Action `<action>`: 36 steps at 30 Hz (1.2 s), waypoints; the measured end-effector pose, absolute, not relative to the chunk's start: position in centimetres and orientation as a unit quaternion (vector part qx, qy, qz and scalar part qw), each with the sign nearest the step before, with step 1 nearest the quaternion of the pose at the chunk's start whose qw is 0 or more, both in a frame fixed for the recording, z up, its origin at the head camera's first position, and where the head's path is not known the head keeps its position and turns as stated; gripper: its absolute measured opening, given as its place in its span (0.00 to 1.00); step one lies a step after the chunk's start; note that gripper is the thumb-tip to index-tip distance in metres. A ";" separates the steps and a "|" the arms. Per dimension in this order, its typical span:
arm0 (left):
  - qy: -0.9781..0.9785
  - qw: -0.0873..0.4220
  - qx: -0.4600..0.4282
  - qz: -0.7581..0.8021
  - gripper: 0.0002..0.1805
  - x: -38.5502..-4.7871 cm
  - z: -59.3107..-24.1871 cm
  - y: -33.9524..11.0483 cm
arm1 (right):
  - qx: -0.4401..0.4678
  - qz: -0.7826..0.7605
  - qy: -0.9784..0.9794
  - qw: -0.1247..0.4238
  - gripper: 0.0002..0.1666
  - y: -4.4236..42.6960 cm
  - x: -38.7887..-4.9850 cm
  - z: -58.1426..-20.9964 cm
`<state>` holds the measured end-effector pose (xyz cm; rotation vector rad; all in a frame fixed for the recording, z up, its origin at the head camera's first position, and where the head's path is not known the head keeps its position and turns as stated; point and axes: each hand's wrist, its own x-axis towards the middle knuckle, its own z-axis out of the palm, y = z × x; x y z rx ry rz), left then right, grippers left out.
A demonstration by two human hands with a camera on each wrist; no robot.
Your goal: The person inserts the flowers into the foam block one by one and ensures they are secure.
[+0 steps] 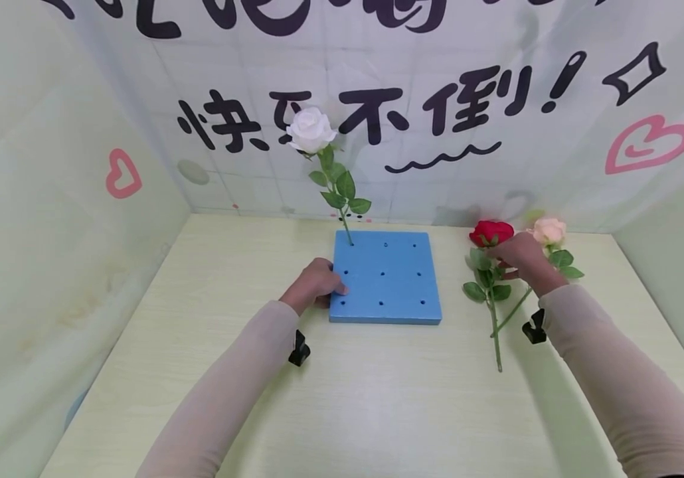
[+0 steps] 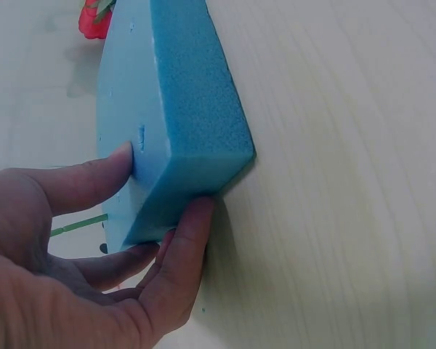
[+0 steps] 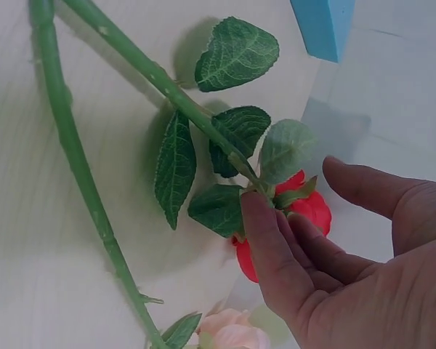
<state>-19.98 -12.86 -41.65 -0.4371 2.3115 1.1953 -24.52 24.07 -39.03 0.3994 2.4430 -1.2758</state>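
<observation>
A square blue foam block point(image 1: 402, 289) with rows of small holes lies flat on the table. My left hand point(image 1: 318, 282) grips its left edge, thumb on the top face and fingers against the side. In the block's back-left hole stands a white rose point(image 1: 311, 131), leaning slightly left. On the right, my right hand point(image 1: 524, 255) is at a red rose point(image 1: 493, 232) lying on the table. The right wrist view shows its fingers point(image 3: 272, 247) touching the stem just below the red bloom, while the thumb point(image 3: 363, 183) stays apart from the stem.
A pink rose point(image 1: 550, 230) lies beyond the right hand, its stem crossing the red rose's stem. The pale wooden table point(image 1: 342, 398) is bounded by a printed backdrop point(image 1: 330, 179) behind and pale fabric walls on both sides.
</observation>
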 end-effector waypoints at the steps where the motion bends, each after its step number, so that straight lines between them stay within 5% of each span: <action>1: 0.848 0.249 -0.159 0.439 0.37 -20.0 -41.7 -12.9 | 0.140 -0.452 0.862 0.178 0.15 24.1 -24.5 -39.1; 13: 0.850 0.252 -0.167 0.432 0.37 -20.0 -41.4 -12.6 | 0.148 -0.443 0.861 0.202 0.14 23.8 -24.4 -40.0; 36: 0.849 0.247 -0.172 0.434 0.38 -19.9 -41.6 -12.7 | 0.144 -0.401 0.889 0.166 0.20 23.0 -24.6 -41.9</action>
